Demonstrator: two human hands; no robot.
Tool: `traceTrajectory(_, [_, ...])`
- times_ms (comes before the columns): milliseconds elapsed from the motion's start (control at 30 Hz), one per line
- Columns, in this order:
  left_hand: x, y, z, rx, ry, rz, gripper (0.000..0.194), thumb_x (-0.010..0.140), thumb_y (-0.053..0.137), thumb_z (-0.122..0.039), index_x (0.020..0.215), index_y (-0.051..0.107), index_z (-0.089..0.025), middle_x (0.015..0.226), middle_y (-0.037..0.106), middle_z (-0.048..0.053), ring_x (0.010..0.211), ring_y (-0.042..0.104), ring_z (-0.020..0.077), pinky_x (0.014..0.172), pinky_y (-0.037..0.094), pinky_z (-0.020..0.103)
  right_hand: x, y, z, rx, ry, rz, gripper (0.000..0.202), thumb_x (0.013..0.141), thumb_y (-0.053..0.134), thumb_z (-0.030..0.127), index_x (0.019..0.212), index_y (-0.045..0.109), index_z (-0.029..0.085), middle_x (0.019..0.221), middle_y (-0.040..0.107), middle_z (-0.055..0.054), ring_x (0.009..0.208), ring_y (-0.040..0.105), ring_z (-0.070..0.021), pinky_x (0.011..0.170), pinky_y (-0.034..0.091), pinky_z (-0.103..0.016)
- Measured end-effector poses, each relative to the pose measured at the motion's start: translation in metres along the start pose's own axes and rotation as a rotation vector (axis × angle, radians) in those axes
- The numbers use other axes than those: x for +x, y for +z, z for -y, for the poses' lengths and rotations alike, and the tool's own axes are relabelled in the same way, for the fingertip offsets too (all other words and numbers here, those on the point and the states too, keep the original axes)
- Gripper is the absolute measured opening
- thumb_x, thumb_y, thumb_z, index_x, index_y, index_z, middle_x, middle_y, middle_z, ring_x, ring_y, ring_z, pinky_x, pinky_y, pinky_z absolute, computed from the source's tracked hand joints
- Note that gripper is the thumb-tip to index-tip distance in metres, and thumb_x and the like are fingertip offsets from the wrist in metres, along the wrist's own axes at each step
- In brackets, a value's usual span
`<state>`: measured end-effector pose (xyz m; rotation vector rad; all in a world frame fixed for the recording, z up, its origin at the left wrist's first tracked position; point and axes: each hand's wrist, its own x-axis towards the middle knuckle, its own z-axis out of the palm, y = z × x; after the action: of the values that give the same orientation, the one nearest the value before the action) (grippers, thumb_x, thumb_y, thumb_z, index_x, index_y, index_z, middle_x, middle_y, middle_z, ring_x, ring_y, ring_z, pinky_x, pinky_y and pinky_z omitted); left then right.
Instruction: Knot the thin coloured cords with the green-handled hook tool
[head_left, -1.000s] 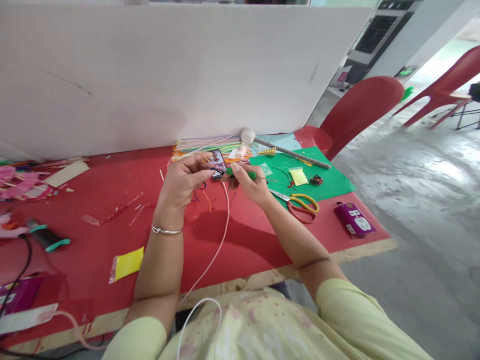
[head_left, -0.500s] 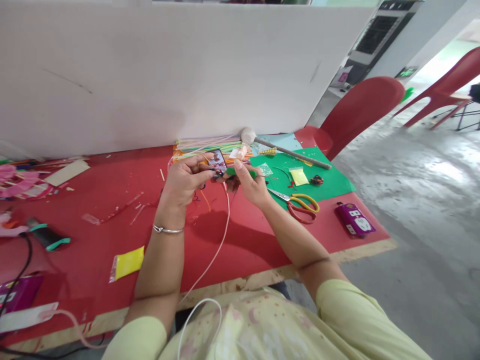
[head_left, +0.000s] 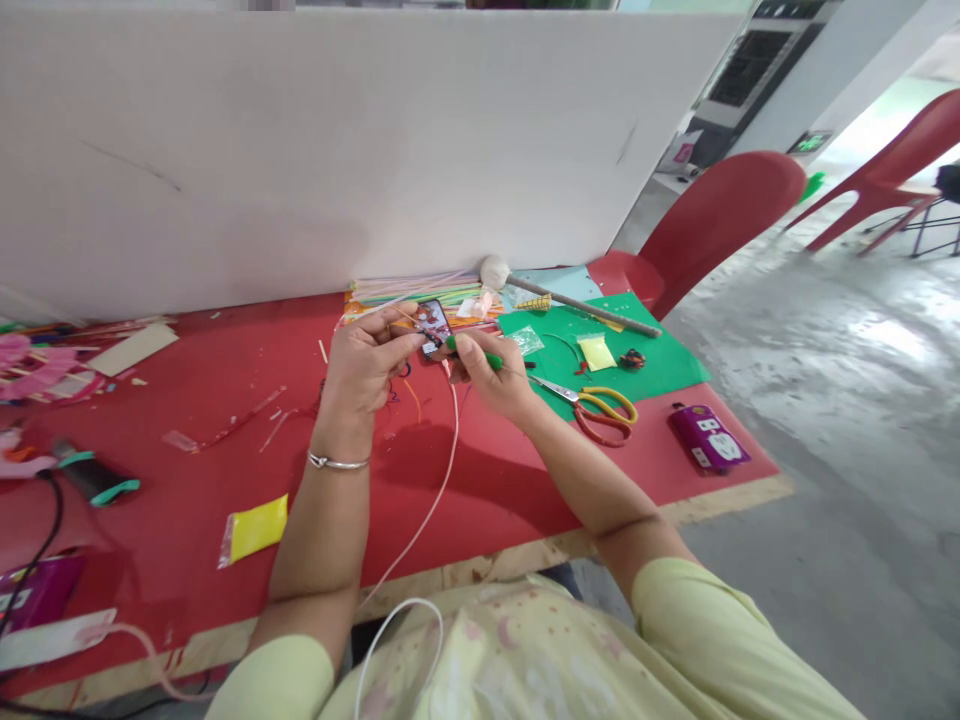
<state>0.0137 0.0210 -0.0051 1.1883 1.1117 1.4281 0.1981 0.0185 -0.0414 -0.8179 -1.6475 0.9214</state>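
My left hand (head_left: 364, 365) is closed, thumb and forefinger pinched on a small dark piece with a thin orange strand near it; fingers hide most of it. In my closed right hand (head_left: 495, 375) is a green-handled tool (head_left: 486, 358) with a thin shaft pointing back to the right. Its handle end is close to the left fingertips. Just behind and between the hands stands a phone (head_left: 435, 318) with a lit screen, a pale cable (head_left: 450, 440) running from it toward me. Scissors (head_left: 600, 405) with yellow and red handles lie right of my right hand.
A green sheet (head_left: 667, 365) holds a yellow packet (head_left: 596, 352) and a dark wire coil (head_left: 631, 359). Behind lie pipe cleaners (head_left: 409, 290) and a grey stick with a white ball (head_left: 495, 272). A purple box (head_left: 709, 438) is right; another yellow packet (head_left: 257, 528) and black-teal pliers (head_left: 94, 470) are left.
My right hand has turned slightly, and the green handle now tilts down to the right instead of lying nearly level. My left hand has barely shifted.
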Motion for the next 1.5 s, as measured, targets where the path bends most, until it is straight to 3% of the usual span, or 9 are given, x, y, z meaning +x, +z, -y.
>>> traceTrajectory(133, [-0.003, 0.013, 0.005, -0.074, 0.069, -0.096, 0.042, 0.065, 0.084, -0.025, 0.106, 0.080, -0.023, 0.062, 0.056, -0.007, 0.046, 0.033, 0.0047, 0.044, 0.026, 0.023, -0.004, 0.004, -0.010, -0.253, -0.178, -0.087, 0.060, 0.099, 0.053, 0.073, 0.112, 0.076, 0.020, 0.105, 0.081, -0.014, 0.095, 0.075, -0.0249, 0.090, 0.058, -0.037])
traceTrajectory(300, [-0.002, 0.003, -0.003, -0.214, -0.105, 0.136, 0.033, 0.062, 0.083, -0.022, 0.095, 0.081, -0.024, 0.052, 0.037, -0.010, 0.044, 0.025, 0.0043, 0.041, 0.017, 0.022, 0.004, -0.008, -0.015, -0.158, -0.287, 0.019, 0.062, 0.096, 0.053, 0.077, 0.112, 0.078, 0.022, 0.107, 0.080, -0.014, 0.100, 0.075, -0.0272, 0.093, 0.059, -0.041])
traceTrajectory(600, [0.002, -0.017, -0.007, -0.088, -0.101, 0.092, 0.030, 0.058, 0.088, -0.018, 0.088, 0.083, -0.021, 0.054, 0.051, -0.007, 0.043, 0.029, 0.0015, 0.042, 0.020, 0.023, 0.019, -0.043, 0.011, -0.178, -0.298, 0.220, 0.028, 0.098, 0.070, 0.048, 0.108, 0.084, 0.027, 0.113, 0.083, -0.008, 0.107, 0.077, -0.0244, 0.100, 0.059, -0.038])
traceTrajectory(800, [-0.001, -0.013, -0.008, -0.102, -0.121, 0.141, 0.023, 0.058, 0.084, -0.011, 0.080, 0.084, -0.018, 0.064, 0.067, 0.000, 0.045, 0.035, 0.0027, 0.045, 0.021, 0.026, 0.014, -0.049, 0.014, 0.096, -0.078, 0.304, 0.035, 0.099, 0.067, 0.052, 0.094, 0.084, 0.021, 0.092, 0.082, -0.009, 0.084, 0.080, -0.0221, 0.085, 0.065, -0.037])
traceTrajectory(933, [-0.004, 0.000, -0.002, -0.251, -0.113, 0.204, 0.027, 0.056, 0.087, -0.013, 0.082, 0.086, -0.018, 0.066, 0.071, 0.003, 0.045, 0.042, 0.0046, 0.044, 0.027, 0.023, 0.013, -0.030, -0.003, 0.452, 0.210, 0.234, 0.056, 0.092, 0.066, 0.072, 0.092, 0.077, 0.017, 0.080, 0.078, -0.007, 0.064, 0.077, -0.0198, 0.064, 0.067, -0.034])
traceTrajectory(1033, [-0.004, 0.010, 0.002, -0.281, -0.078, 0.150, 0.030, 0.057, 0.087, -0.015, 0.087, 0.086, -0.018, 0.067, 0.073, 0.003, 0.046, 0.048, 0.0065, 0.043, 0.031, 0.021, 0.013, -0.011, -0.015, 0.601, 0.282, 0.271, 0.070, 0.090, 0.055, 0.085, 0.098, 0.071, 0.018, 0.080, 0.075, -0.004, 0.068, 0.077, -0.0182, 0.069, 0.068, -0.033])
traceTrajectory(1167, [-0.003, 0.010, 0.001, -0.291, -0.020, 0.099, 0.031, 0.058, 0.087, -0.015, 0.089, 0.085, -0.020, 0.078, 0.078, 0.004, 0.049, 0.053, 0.0064, 0.042, 0.034, 0.019, 0.012, 0.000, -0.019, 0.580, 0.287, 0.237, 0.070, 0.091, 0.051, 0.086, 0.103, 0.067, 0.019, 0.077, 0.072, -0.002, 0.070, 0.078, -0.0172, 0.069, 0.067, -0.031])
traceTrajectory(1333, [0.000, 0.005, 0.002, -0.225, -0.026, 0.076, 0.036, 0.057, 0.093, -0.017, 0.093, 0.086, -0.019, 0.066, 0.071, 0.001, 0.044, 0.046, 0.0044, 0.040, 0.029, 0.018, 0.010, 0.002, -0.017, 0.560, 0.270, 0.170, 0.072, 0.091, 0.049, 0.086, 0.104, 0.070, 0.018, 0.078, 0.073, -0.004, 0.070, 0.077, -0.0180, 0.068, 0.067, -0.031])
traceTrajectory(1500, [-0.003, 0.016, 0.010, -0.077, 0.146, -0.108, 0.036, 0.060, 0.093, -0.019, 0.095, 0.086, -0.019, 0.065, 0.067, -0.003, 0.053, 0.053, 0.0076, 0.050, 0.044, 0.021, 0.011, 0.006, -0.016, 0.491, 0.250, 0.118, 0.072, 0.091, 0.047, 0.087, 0.104, 0.069, 0.020, 0.078, 0.072, -0.003, 0.065, 0.074, -0.0156, 0.060, 0.064, -0.027])
